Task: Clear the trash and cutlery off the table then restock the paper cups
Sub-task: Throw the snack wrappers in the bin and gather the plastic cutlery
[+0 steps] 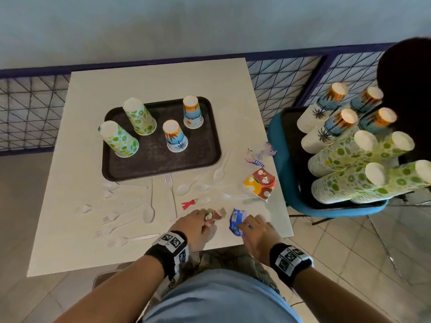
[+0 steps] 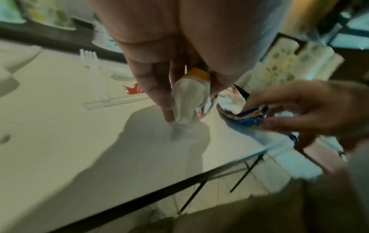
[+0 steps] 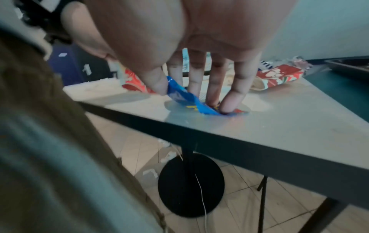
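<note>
Near the table's front edge my left hand (image 1: 205, 220) grips a crumpled red and white wrapper (image 1: 214, 215), which the left wrist view shows as a white twist with an orange band (image 2: 188, 100) touching the table. Just to the right, my right hand (image 1: 245, 224) pinches a crumpled blue wrapper (image 1: 237, 220) between thumb and fingers (image 3: 235, 94), pressing it (image 3: 185, 100) on the tabletop. White plastic forks and spoons (image 1: 149, 206) lie scattered in front of the dark tray (image 1: 151, 157). A small red scrap (image 1: 189, 203) lies just beyond my left hand.
Several paper cups (image 1: 173, 136) stand upside down on the tray. A flattened red and orange cup (image 1: 260, 184) and striped wrappers (image 1: 258, 157) lie at the table's right edge. Tall cup stacks (image 1: 349, 159) rest on a blue chair (image 1: 284, 164) to the right. A wire fence (image 1: 30, 108) runs behind.
</note>
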A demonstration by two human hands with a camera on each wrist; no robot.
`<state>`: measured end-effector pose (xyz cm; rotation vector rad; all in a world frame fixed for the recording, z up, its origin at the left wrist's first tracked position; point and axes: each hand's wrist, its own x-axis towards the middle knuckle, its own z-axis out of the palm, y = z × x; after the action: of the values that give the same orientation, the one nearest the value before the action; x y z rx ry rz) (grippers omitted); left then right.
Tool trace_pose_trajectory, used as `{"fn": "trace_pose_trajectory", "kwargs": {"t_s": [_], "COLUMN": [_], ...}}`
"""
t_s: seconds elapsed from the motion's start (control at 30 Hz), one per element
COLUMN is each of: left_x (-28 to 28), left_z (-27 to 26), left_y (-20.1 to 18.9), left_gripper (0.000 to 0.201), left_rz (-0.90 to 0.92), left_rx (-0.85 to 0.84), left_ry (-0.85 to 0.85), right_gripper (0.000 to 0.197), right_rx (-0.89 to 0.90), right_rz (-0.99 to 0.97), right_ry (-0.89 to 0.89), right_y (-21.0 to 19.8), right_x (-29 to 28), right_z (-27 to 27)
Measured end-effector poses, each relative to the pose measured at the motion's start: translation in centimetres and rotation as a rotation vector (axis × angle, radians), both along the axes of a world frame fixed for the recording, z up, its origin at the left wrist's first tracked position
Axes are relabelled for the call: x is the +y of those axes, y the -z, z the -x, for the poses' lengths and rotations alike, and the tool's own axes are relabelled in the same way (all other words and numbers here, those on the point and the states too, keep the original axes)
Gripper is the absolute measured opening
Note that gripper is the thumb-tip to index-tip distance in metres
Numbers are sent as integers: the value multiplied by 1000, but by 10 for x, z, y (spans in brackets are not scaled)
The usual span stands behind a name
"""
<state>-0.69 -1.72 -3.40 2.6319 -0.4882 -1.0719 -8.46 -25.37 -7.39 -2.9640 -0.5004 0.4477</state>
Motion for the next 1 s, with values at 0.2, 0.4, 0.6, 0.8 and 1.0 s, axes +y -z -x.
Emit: {"fn": "trace_pose_trajectory", "kwargs": {"t_s": [0.2, 0.4, 0.6, 0.8, 1.0], "left_x": [-9, -32, -35, -30, -16], "left_z": [-20, -41, -49, -46, -40], "left_y": [-15, -31, -46, -33, -21], "left_gripper": [45, 14, 53, 25, 25], "left_rz": [257, 619, 816, 731, 690], "left_rx": [73, 232, 510, 337, 326], "left_ry": [-455, -854, -1210, -1028, -989], "right_gripper": [26, 32, 36, 36, 47], "right_rx": [-297, -391, -365, -279, -129], "right_rz": [-600, -537, -451, -597, -370], "right_ry": [315, 162, 155, 133, 665], "right_y": [-38, -58, -61, -67, -36], "right_x": [12, 45, 56, 43, -17], "right_z": [-29, -51, -61, -71, -116]}}
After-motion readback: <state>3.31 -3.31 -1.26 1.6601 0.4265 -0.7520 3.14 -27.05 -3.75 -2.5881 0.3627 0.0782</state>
